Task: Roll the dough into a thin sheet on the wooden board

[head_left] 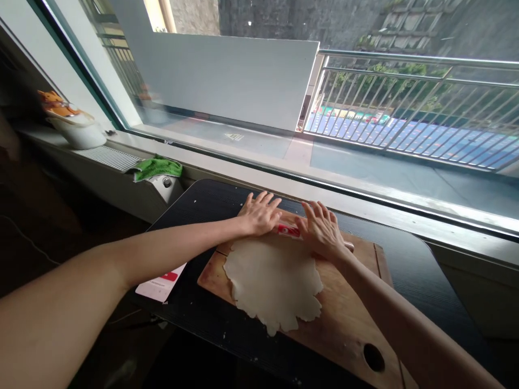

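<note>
A wide, thin sheet of dough (275, 281) with a ragged edge lies on a wooden board (348, 292). Across its far edge runs a rolling pin (288, 231) with a red label in the middle; most of it is hidden under my hands. My left hand (261, 214) rests palm-down on the pin's left part, fingers stretched out forward. On the right part lies my right hand (323, 228), also flat with its fingers spread. The pin's right handle end sticks out past my right wrist.
The board sits on a black table (413, 265) beside a window sill. A pink-white card or sheet (162, 283) lies at the left edge, partly behind my left forearm. Further left are a green cloth (158, 168) and a white container (77, 128). The board has a round hole (373, 357).
</note>
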Available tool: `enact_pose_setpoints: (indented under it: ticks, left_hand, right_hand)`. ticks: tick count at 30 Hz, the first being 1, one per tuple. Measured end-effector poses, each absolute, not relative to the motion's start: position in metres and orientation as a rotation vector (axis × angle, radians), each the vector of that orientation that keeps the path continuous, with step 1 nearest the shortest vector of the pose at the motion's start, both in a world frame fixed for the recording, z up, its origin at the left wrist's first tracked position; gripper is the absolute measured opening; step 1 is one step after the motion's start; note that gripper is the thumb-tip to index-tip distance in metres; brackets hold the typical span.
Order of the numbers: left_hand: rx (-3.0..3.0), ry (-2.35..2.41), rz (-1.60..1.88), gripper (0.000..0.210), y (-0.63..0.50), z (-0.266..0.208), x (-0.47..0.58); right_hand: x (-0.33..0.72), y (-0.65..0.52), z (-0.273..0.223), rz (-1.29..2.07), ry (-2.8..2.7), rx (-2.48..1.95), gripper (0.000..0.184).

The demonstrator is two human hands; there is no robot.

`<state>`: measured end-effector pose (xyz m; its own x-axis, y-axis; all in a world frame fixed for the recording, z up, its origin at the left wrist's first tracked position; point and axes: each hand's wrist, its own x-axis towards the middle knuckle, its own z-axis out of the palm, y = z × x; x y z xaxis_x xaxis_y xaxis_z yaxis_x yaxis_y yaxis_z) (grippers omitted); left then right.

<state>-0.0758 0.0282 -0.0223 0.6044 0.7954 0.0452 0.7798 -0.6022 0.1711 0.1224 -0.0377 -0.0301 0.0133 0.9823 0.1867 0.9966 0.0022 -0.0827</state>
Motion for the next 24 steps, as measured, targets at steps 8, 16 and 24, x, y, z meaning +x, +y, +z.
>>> enact_pose_setpoints:
  ticks: [8, 16, 24]
  left_hand:
    - [2.532, 1.554, 0.178, 0.057, 0.065, -0.016, -0.056]
    - [2.605, 1.441, 0.196, 0.058, 0.052, -0.021, -0.064]
    - [2.523, 1.449, 0.105, 0.059, 0.058, -0.021, -0.062]
  right_hand:
    - [0.126, 0.001, -0.019, 0.058, -1.907, -2.247, 0.062]
    - [0.122, -0.02, -0.023, -0.061, -2.078, -2.094, 0.059]
    - [0.123, -0.014, -0.021, 0.073, -2.048, -2.181, 0.061]
